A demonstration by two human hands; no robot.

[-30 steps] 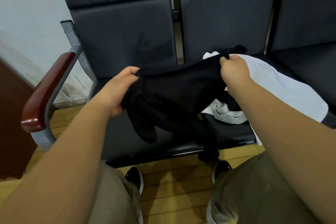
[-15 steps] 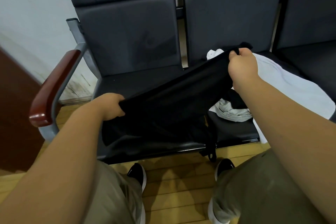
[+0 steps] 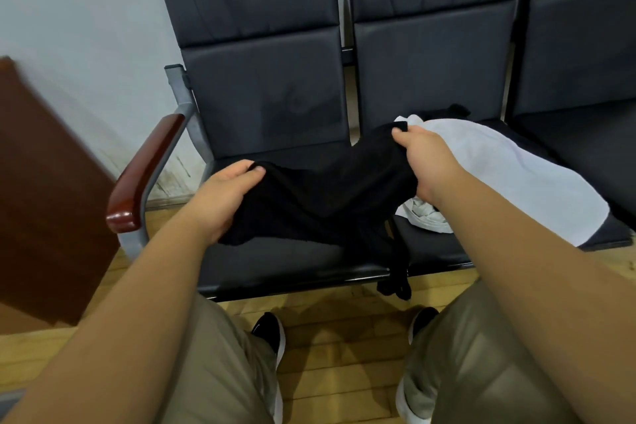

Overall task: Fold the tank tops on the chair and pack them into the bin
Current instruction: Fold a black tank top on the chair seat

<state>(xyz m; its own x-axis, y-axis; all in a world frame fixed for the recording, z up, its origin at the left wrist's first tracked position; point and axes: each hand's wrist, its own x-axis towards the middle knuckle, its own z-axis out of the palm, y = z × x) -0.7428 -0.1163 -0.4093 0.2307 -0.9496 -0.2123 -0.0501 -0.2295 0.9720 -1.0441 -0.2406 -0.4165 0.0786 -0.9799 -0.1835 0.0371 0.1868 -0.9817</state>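
Observation:
A black tank top [image 3: 330,193] stretches between my hands above the left seat [image 3: 275,262] of a dark row of chairs. My left hand [image 3: 223,200] grips its left end. Its right end is pinched by my right hand [image 3: 426,162], higher up and over the middle seat. The straps of the black top [image 3: 395,275] hang over the seat's front edge. A white tank top [image 3: 516,175] lies spread on the middle seat, with a crumpled grey-white garment [image 3: 426,217] beside it. No bin is in view.
A wooden-topped armrest [image 3: 144,175] stands at the left end of the row. A brown wooden panel [image 3: 44,200] is at the far left. My legs and black shoes [image 3: 270,330] are on the wooden floor [image 3: 344,337] before the seats.
My left hand has risen and moved right with its end of the black top. My right hand has stayed near the middle seat. The cloth now sags less toward the seat.

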